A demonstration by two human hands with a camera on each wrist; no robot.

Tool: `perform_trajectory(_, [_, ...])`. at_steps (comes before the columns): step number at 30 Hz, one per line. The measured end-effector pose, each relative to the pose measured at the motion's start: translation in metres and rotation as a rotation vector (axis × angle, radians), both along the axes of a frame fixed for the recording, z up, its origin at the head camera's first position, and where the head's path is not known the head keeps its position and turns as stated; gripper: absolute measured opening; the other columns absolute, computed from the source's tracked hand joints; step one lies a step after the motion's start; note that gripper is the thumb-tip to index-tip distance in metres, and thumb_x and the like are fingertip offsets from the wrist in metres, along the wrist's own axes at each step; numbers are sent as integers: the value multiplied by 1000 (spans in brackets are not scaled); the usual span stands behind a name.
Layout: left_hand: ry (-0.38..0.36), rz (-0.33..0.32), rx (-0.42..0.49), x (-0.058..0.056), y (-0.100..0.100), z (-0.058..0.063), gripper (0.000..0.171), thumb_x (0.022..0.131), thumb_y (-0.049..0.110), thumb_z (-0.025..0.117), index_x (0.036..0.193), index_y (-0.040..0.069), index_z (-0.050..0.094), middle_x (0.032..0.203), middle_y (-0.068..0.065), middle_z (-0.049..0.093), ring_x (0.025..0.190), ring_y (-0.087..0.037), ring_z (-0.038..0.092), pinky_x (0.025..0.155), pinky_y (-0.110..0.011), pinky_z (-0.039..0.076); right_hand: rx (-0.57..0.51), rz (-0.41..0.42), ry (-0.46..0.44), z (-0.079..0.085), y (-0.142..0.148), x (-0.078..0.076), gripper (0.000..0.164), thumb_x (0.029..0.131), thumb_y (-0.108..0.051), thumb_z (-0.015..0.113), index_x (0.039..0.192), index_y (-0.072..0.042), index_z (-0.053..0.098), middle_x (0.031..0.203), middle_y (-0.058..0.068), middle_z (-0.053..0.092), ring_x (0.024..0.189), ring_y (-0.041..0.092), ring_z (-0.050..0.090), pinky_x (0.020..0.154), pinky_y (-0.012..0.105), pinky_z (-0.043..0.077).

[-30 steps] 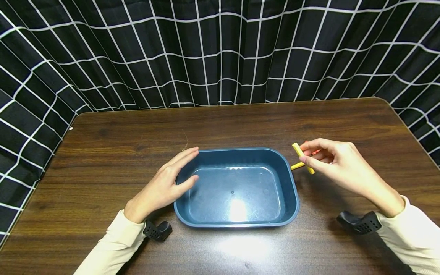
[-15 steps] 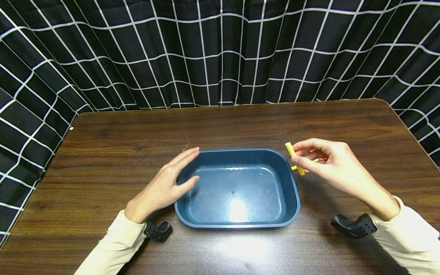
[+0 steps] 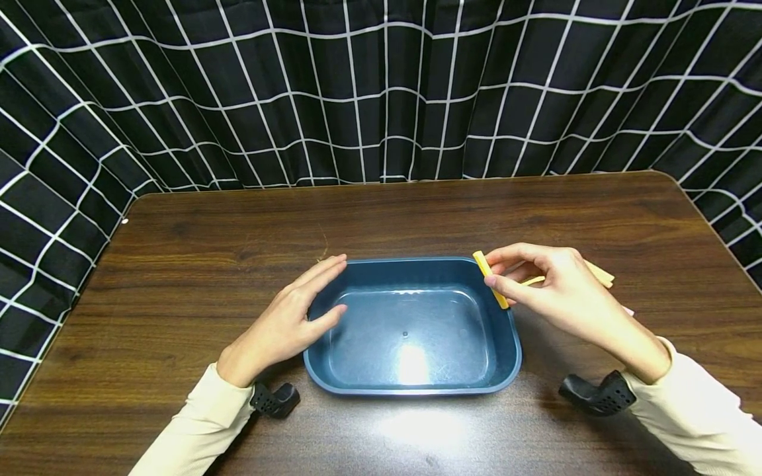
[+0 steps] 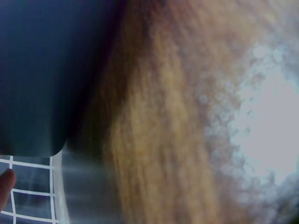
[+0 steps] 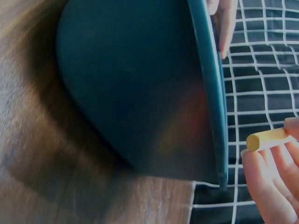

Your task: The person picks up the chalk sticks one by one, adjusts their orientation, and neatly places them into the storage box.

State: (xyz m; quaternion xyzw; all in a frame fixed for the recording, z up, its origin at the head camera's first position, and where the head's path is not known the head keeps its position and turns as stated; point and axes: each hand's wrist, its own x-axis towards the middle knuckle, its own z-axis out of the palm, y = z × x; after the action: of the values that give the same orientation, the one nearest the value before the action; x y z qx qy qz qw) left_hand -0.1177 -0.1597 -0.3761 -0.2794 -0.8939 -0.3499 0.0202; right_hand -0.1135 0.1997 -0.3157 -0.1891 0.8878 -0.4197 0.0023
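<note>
My right hand (image 3: 550, 281) pinches a yellow stick of chalk (image 3: 481, 263) between thumb and fingertips, over the right rim of a blue plastic tub (image 3: 411, 393). The right wrist view shows the round end of this chalk (image 5: 266, 139) beside the tub's outer wall (image 5: 135, 84). At the tub's left end, my left hand (image 3: 286, 317) rests on the rim with fingers extended and thumb over the inside. The tub's floor shows bare. In the left wrist view, only a fingertip (image 4: 6, 184) appears at the lower left, beyond the dark tub wall (image 4: 32, 74).
More yellow sticks (image 3: 600, 274) and a small pink piece (image 3: 629, 311) lie right of the tub, partly hidden by my right hand. The brown wooden table (image 3: 208, 238) ends at a black curtain (image 3: 393, 112) with white grid lines.
My right hand has moved left with the yellow chalk, from beside the tub to over its right rim. Yellow sticks and a pink piece show behind it. My left hand stays put.
</note>
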Motion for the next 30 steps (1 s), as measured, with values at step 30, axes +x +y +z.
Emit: perform_trajectory(30, [-193,30,122,-5,-6,-1,64,94,24,68,150,10,42,155,-8,43,146,-24,37,121,-49,30,49,119,-74,-3,-60,-2,16,90,-12,69,106,-10,69,89,0,72,78,9,67,64,23,54])
